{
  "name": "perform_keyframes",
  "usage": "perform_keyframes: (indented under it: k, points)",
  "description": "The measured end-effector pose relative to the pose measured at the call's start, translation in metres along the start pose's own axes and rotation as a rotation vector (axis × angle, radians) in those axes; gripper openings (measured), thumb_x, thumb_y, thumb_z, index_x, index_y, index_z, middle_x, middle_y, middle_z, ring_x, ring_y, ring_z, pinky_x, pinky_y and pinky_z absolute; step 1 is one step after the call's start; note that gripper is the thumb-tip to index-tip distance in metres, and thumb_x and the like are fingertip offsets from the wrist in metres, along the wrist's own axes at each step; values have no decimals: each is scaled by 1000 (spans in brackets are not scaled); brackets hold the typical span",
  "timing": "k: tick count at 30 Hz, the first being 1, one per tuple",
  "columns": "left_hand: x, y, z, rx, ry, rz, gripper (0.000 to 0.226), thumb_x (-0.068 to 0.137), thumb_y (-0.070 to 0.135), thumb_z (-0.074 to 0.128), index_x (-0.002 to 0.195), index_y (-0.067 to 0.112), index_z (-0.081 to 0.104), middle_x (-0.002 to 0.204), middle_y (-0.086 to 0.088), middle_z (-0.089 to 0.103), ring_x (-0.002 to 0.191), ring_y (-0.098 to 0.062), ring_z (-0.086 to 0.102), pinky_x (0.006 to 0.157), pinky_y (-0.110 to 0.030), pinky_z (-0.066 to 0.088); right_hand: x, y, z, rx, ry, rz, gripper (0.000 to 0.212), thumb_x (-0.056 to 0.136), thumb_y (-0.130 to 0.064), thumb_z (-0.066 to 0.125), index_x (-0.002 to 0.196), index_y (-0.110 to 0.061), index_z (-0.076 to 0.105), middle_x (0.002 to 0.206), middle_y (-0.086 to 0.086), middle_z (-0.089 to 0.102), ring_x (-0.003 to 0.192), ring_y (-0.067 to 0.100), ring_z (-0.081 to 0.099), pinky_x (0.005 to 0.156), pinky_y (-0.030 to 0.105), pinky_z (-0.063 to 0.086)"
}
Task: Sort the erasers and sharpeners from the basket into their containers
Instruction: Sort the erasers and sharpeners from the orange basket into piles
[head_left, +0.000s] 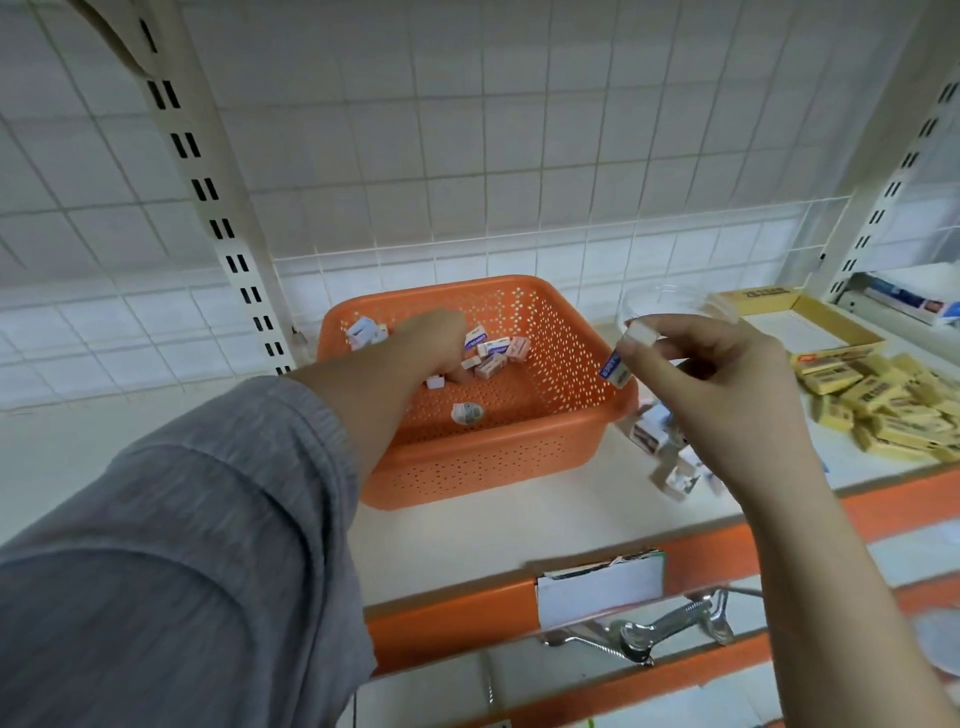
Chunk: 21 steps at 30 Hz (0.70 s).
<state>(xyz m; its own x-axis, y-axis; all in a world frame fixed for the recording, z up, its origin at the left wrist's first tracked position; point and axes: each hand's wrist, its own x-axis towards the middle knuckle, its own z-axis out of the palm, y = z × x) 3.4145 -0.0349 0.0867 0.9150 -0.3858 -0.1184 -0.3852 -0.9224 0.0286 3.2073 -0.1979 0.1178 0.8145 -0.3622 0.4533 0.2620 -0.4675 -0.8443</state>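
Orange basket (519, 447) sits mid-shelf, perforated walls, on the white shelf (467, 540). Inside it, a loose scatter of small wrapped erasers (496, 358), most bunched toward the far side at 12 o'clock; one rounder wrapped piece (467, 414) lies alone nearer the front wall.

Left hand (436, 345), grey sleeve (182, 519) on the arm, reaches down into the basket, fingers curled downward among the erasers. One small white piece (434, 382) lies right at the fingertips; cannot tell whether it is gripped or only touched.

Right hand (711, 374) is raised at 3 o'clock of the basket, just outside its right rim, pinching a white eraser with a blue band (615, 370) between thumb and fingers; a second white piece (641, 332) shows at the fingertips above it.

Below the right hand, a small heap of sorted white erasers (660, 441) on the shelf. A clear dish (665, 301) stands behind the hand at 1 o'clock. Further right at 3 o'clock, a pile of yellow erasers (883, 405) beside an open yellow box (810, 322).

Wire grid panel (467, 130) backs the shelf.
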Motion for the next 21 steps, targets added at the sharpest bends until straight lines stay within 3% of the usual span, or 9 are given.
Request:
perform_keyframes:
  k: [5,8,11,14,16,18,21]
  points:
    - [-7,-10,-8,-59,90,14,8,82,14,65,87,10,70,83,-5,65,72,-21,60,66,-31,49,-4,-3,2,-32,10,25,22,83,-21,70,74,-40,63,59,-24,60,42,6,43,43,10,33]
    - [-23,-9,-21,-228,136,39,14,82,13,65,93,7,71,92,-6,69,82,-21,65,74,-35,55,-7,-9,8,-92,28,11,24,82,-23,70,69,-42,61,66,-19,64,50,18,51,47,13,36]
    - [-50,-2,-34,-396,203,82,17,83,10,61,96,8,71,96,-4,68,80,-19,64,74,-33,54,-12,-16,13,-195,54,-13,25,83,-25,68,68,-43,59,74,-22,64,54,19,57,50,20,40]
    - [-84,8,-34,-528,320,94,14,84,14,62,94,18,71,89,3,67,79,-12,62,75,-31,53,-20,-19,13,-264,97,-8,19,84,-26,66,73,-42,60,70,-18,64,55,14,57,53,18,40]
    - [-105,14,-30,-588,385,120,12,86,17,63,94,22,71,87,8,66,76,-6,59,66,-25,49,-26,-19,10,-301,137,23,7,83,-29,65,88,-34,68,66,-17,61,59,9,58,54,14,39]
    - [-117,19,-26,-592,406,157,13,88,19,64,98,22,72,89,9,66,71,1,54,58,-16,38,-34,-19,4,-341,175,35,18,83,-30,65,101,-26,69,71,-19,59,62,-1,57,53,7,37]
    - [-122,31,-24,-579,447,147,15,90,19,62,101,21,71,91,8,65,70,2,49,56,-14,32,-44,-18,-9,-336,211,68,15,85,-25,67,99,-27,63,72,-20,57,55,-10,53,50,4,35]
